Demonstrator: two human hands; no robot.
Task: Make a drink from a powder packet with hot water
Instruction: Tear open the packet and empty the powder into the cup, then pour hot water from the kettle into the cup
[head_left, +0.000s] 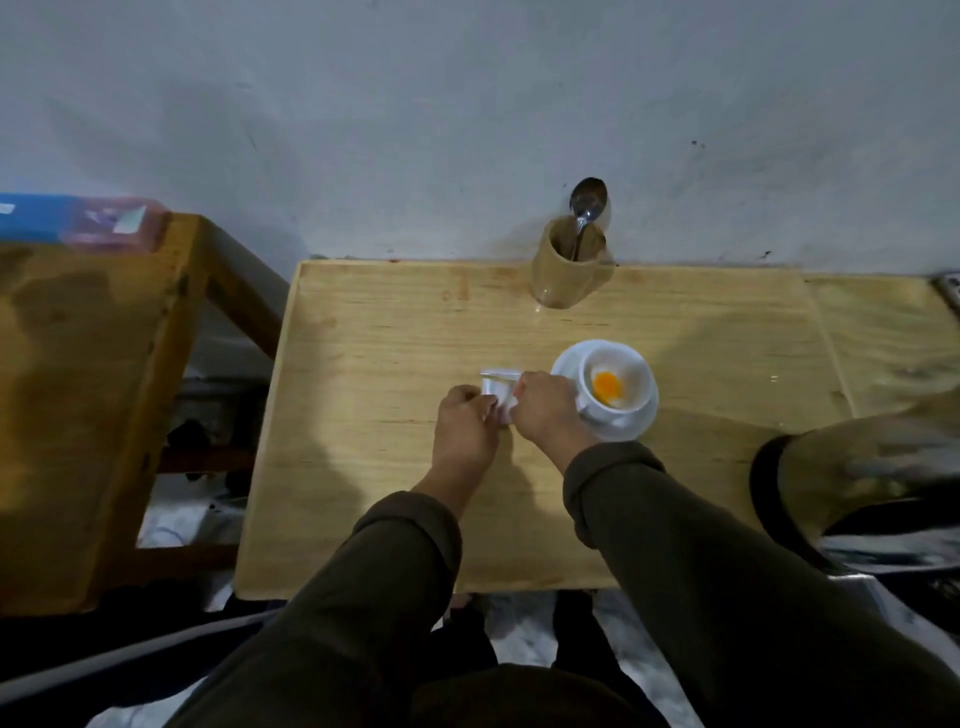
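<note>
A white cup (621, 374) stands on a white saucer (563, 366) on the wooden table (395, 332), with a small heap of orange powder (607, 385) in its bottom. Just left of the cup, both hands pinch a small silvery-white packet (496, 385) above the table. My left hand (465, 415) holds its left side and my right hand (545, 405) holds its right side, next to the cup's handle. At the table's far edge a clear glass (569, 270) stands with a metal spoon (587, 205) upright in it.
A grey wall runs behind the table. A darker wooden bench (88, 374) stands at the left with a blue and pink box (78, 221) on it. A large dark rounded object (872, 467) is at the right edge; I cannot tell what it is.
</note>
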